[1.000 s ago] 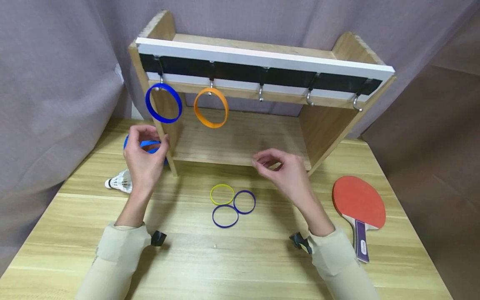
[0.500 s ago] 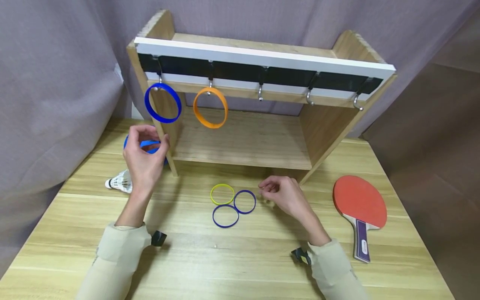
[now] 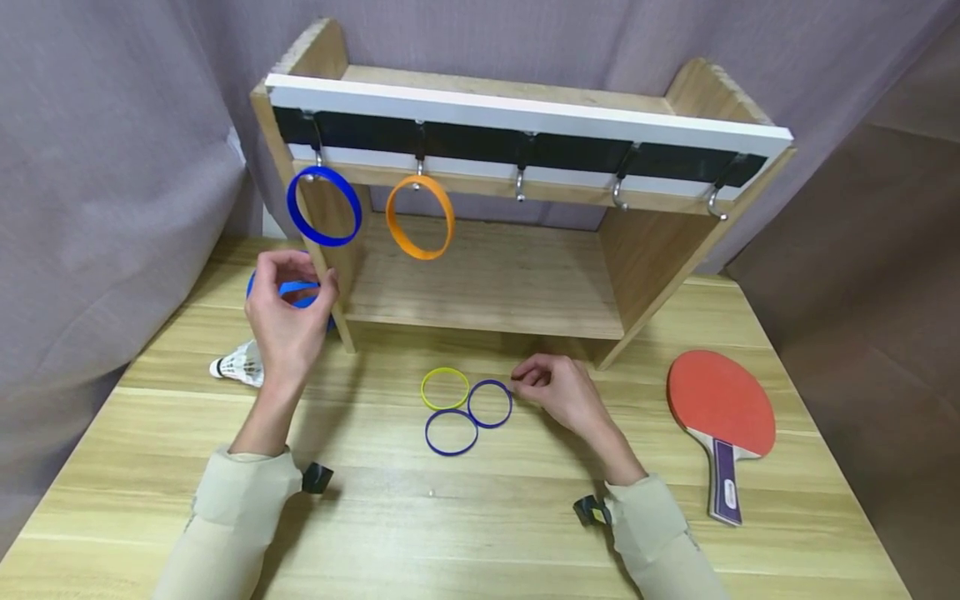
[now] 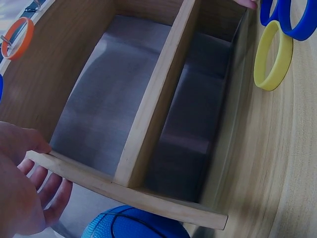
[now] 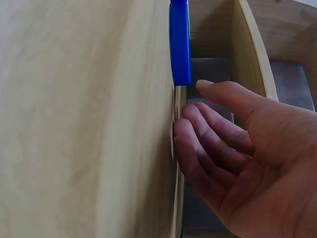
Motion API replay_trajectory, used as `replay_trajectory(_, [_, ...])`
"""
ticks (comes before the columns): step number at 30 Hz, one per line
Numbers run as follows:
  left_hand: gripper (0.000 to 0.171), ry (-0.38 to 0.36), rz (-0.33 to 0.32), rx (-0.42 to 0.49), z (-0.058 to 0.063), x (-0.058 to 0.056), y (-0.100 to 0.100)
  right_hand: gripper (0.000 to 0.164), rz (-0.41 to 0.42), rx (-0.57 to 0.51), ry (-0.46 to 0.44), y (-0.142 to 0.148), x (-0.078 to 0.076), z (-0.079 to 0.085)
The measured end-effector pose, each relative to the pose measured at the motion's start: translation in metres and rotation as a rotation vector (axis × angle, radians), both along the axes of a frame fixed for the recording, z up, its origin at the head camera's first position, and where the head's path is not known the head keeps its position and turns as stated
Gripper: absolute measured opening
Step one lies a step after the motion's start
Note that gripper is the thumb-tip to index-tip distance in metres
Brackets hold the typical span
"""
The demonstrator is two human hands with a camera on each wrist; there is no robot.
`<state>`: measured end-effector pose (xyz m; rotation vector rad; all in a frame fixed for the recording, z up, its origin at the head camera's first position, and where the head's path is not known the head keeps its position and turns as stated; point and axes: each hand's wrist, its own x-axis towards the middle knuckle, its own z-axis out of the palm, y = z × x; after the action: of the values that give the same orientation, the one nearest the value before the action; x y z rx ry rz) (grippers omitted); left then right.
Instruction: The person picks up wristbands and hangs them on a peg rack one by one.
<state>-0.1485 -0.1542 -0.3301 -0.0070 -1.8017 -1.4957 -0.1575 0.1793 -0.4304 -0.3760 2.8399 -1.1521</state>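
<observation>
My left hand (image 3: 288, 312) grips the left side panel of a small wooden shelf (image 3: 487, 275). In the left wrist view its thumb lies on one face and its fingers (image 4: 58, 196) curl behind. Just right of a blue ring (image 3: 490, 427) lying on the table is my right hand (image 3: 562, 392), thumb and fingers parted. In the right wrist view that ring's edge (image 5: 180, 49) stands beyond the thumb tip, with nothing held. A yellow ring (image 3: 446, 409) and a second blue ring (image 3: 451, 454) lie against it.
Metal hooks (image 3: 520, 185) line the shelf's front; a blue ring (image 3: 324, 242) and an orange ring (image 3: 448, 215) hang on the left two. A shuttlecock (image 3: 238, 364) and a blue object (image 3: 302, 292) lie left. A red table tennis bat (image 3: 720, 404) lies right.
My right hand has come down from in front of the shelf to the table and moved left toward the right-hand blue ring. The left hand keeps its grip on the panel.
</observation>
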Motion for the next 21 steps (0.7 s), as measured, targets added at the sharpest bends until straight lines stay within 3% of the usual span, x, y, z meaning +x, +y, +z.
replay_trajectory(21, [0.03, -0.005, 0.002, 0.006, 0.0021, 0.0013, 0.0011, 0.008, 0.042, 0.035, 0.016, -0.0052, 0.002, -0.0012])
